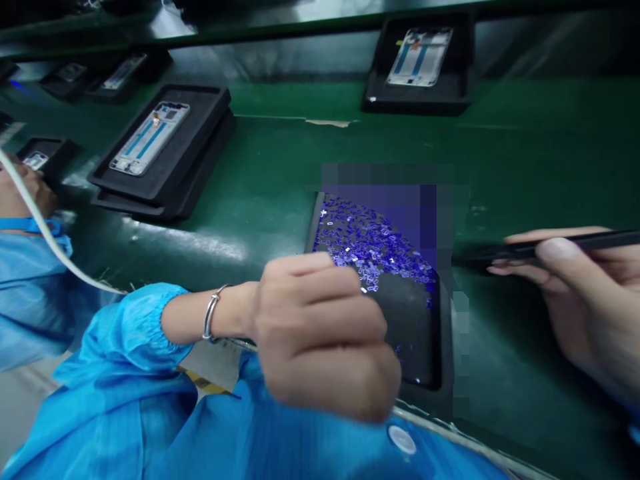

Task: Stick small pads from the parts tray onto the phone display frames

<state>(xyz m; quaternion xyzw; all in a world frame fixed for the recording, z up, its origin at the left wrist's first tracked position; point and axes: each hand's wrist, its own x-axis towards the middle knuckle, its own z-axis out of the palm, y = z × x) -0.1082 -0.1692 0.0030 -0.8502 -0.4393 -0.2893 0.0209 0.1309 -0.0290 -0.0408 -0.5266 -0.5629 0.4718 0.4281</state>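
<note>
My left hand [325,333] is closed in a fist over the near left part of a black tray [405,327]. The back of the hand faces up, and anything inside the curled fingers is hidden. Many tiny blue-purple pieces [375,247] lie scattered across the tray's far half, with a few near its front edge. To the right of the tray, my right hand [585,300] grips slim black tweezers [575,245] between thumb and fingers. Their dark tips point left towards the tray and are blurred.
Stacked black trays [200,153] at the left carry a phone frame [150,139] with blue strips. Another tray [373,87] with a phone frame [420,57] stands at the back. A co-worker's hand [25,190] and a white cable [50,240] are at far left.
</note>
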